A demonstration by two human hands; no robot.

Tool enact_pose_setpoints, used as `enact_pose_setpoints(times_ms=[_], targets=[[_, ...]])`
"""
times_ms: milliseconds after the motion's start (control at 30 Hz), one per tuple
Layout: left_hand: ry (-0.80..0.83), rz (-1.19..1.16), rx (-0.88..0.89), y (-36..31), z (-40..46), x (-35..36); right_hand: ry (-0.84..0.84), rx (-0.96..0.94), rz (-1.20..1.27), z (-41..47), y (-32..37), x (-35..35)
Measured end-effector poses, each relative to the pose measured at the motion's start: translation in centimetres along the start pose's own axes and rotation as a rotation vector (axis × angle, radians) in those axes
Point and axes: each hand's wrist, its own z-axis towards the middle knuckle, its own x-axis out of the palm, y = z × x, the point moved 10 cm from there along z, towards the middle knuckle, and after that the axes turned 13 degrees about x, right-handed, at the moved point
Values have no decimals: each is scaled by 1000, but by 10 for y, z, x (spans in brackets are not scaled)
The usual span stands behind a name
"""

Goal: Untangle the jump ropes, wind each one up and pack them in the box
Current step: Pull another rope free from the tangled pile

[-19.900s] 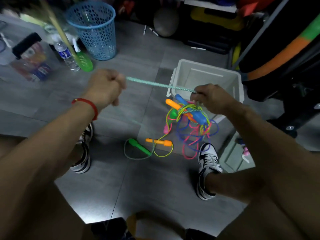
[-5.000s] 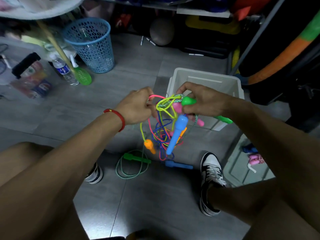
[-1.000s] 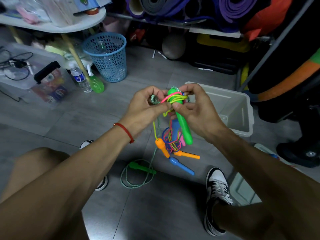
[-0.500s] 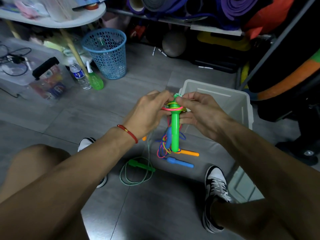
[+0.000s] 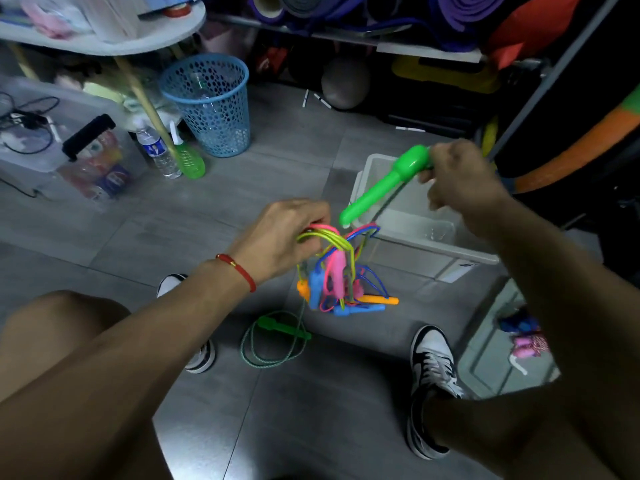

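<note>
My left hand (image 5: 282, 233) grips the top of a tangle of jump ropes (image 5: 337, 271): yellow, pink and blue cords with orange, blue and pink handles hanging down to the floor. My right hand (image 5: 457, 176) holds a bright green handle (image 5: 384, 183) up and to the right, over the white box (image 5: 429, 244); its teal cord runs back toward the tangle. The other green handle (image 5: 284, 329) lies on the floor inside a loop of the teal cord (image 5: 263, 358). The white box stands open behind the tangle.
A blue mesh bin (image 5: 209, 103), a water bottle (image 5: 157, 150) and a green spray bottle (image 5: 188, 157) stand at the back left by a clear storage bin (image 5: 86, 157). My shoes (image 5: 431, 382) flank the ropes. A box lid (image 5: 502, 344) lies at the right.
My right hand has pulled the green handle out of the loops, up and to the right over the box. My left hand stays gripping the tangle, which hangs lower.
</note>
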Motion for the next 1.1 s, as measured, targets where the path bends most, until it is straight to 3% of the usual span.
enact_pose_setpoints(times_ms=[233, 467, 567, 600, 667, 733, 867, 967, 1033, 1100], targets=[[-40, -216, -233, 32, -21, 9, 115, 291, 188, 29, -59, -13], [-79, -268, -296, 39, -18, 3, -66, 336, 94, 53, -84, -22], [-80, -409, -336, 38, -13, 9, -53, 131, -254, 36, -47, -8], [-86, -465, -354, 34, -9, 12, 83, 5, -285, 19, -27, 15], [-109, -578, -376, 26, -2, 18, 536, -139, -239, -35, -7, 77], [-129, -650, -417, 21, 3, 20, 730, -235, -259, -62, -5, 111], [-61, -827, -570, 28, -4, 27, 632, -277, -230, -46, -2, 110], [-19, -796, -603, 38, -10, 21, 586, -339, -254, -40, 2, 98], [-11, -717, -628, 50, -17, 12, 555, -362, -283, -32, -1, 82], [55, -426, -572, 64, -22, -2, 546, -296, -260, -18, -12, 65]])
